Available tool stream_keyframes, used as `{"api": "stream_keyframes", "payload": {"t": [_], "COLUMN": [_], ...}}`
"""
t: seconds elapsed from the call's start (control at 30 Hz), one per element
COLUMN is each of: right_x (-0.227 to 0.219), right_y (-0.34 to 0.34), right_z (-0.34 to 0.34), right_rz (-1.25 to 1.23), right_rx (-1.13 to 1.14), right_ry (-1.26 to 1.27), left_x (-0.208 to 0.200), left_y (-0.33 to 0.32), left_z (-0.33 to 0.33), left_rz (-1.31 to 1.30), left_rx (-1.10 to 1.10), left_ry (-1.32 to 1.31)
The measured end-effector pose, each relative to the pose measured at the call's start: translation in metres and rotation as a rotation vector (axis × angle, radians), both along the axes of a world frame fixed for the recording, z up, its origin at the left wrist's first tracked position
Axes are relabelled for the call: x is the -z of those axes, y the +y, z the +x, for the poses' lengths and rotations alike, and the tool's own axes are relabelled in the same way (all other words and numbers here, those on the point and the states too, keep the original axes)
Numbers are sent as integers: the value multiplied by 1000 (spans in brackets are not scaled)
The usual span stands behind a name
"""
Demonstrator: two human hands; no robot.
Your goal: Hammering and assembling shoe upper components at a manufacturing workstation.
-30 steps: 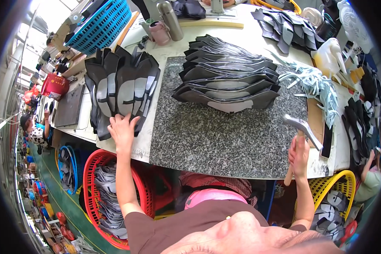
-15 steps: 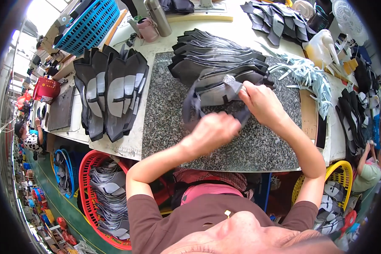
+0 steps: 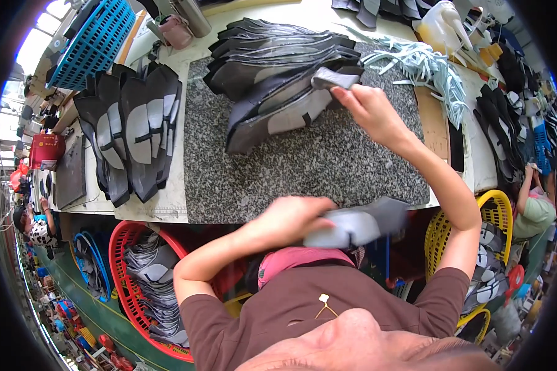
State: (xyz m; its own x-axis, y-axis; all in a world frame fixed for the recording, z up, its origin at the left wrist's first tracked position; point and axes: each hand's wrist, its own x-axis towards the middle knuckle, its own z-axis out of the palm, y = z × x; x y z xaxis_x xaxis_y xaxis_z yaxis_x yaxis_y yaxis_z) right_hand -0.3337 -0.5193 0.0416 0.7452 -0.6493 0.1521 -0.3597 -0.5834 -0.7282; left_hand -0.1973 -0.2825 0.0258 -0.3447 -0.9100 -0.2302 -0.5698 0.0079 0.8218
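The left hand point(image 3: 291, 219) has moved bodyward, half-curled, gripping a grey-black piece point(image 3: 360, 226).

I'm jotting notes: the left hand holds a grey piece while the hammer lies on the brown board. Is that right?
Not quite: the head view shows the hammer in the right hand, at the right end of the middle pile. The left hand does hold a grey piece.

The left grip point(image 3: 291, 219) and its black-and-grey piece point(image 3: 360, 225) are blurred.
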Motion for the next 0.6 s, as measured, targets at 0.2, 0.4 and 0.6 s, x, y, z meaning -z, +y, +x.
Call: {"api": "stream_keyframes", "payload": {"t": [0.2, 0.4, 0.6], "right_x": [-12, 7, 16], "right_y": [32, 95, 128], "right_z": [-87, -149, -175], "right_rz": [207, 556, 522], "right_rx": [90, 217, 222], "right_ry": [-28, 79, 133], "left_x": [18, 20, 54], "left_y": [34, -18, -72], "left_z": [39, 17, -41], "left_rz": [-163, -307, -410], "left_rx": [-228, -151, -134], "left_ry": [-332, -151, -70]}}
